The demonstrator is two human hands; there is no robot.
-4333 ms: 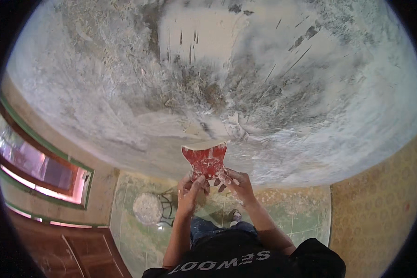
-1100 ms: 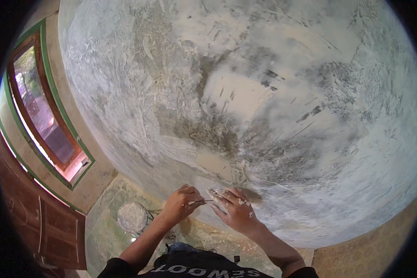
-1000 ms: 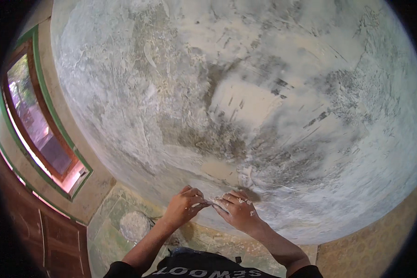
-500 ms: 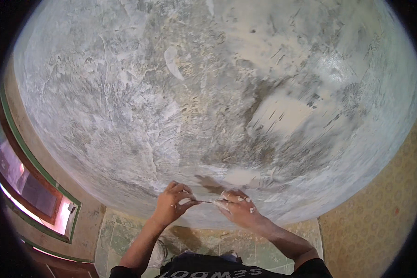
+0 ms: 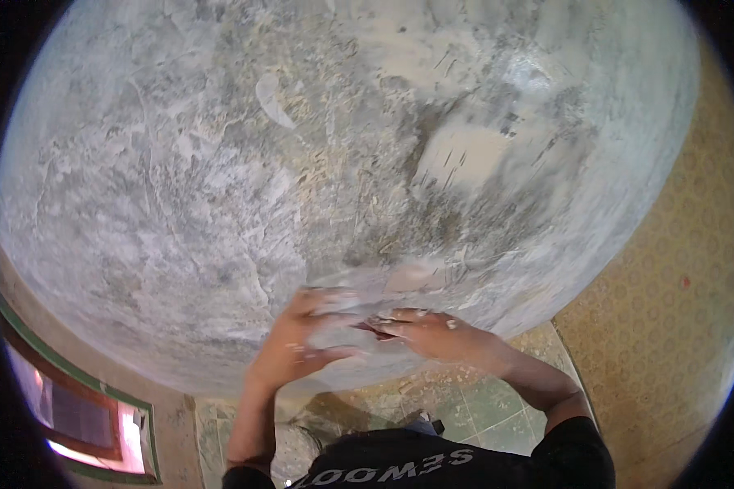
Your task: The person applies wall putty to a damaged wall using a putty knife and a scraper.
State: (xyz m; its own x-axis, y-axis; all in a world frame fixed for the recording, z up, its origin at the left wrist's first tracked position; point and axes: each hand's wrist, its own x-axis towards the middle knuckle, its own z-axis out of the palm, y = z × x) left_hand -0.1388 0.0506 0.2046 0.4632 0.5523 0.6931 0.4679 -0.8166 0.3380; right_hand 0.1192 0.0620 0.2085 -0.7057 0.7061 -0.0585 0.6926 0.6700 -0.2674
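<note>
A mottled grey wall (image 5: 196, 187) with rough plaster and smears of pale putty fills most of the view before me. My left hand (image 5: 289, 346) is low in front of it, thumb and fingers spread apart, slightly blurred and smeared with white putty. Just to its right, my right hand (image 5: 436, 334) has its fingers closed around a thin, dark reddish flat piece (image 5: 373, 329), whose end points toward the left hand. Fingers cover most of that piece, so its full shape is hidden. Lumps of white putty cling to the right knuckles.
Smooth beige putty patches (image 5: 462, 155) mark the wall's right half. A wooden-framed window (image 5: 81, 420) with green trim lies at lower left. Greenish floor tiles (image 5: 493, 411) show below, spattered with putty. On the right is a yellowish patterned surface (image 5: 652, 318).
My left hand has come off the thin piece and opened; both hands held it before. The right hand still holds it. The view has shifted, so the wall appears further left and higher.
</note>
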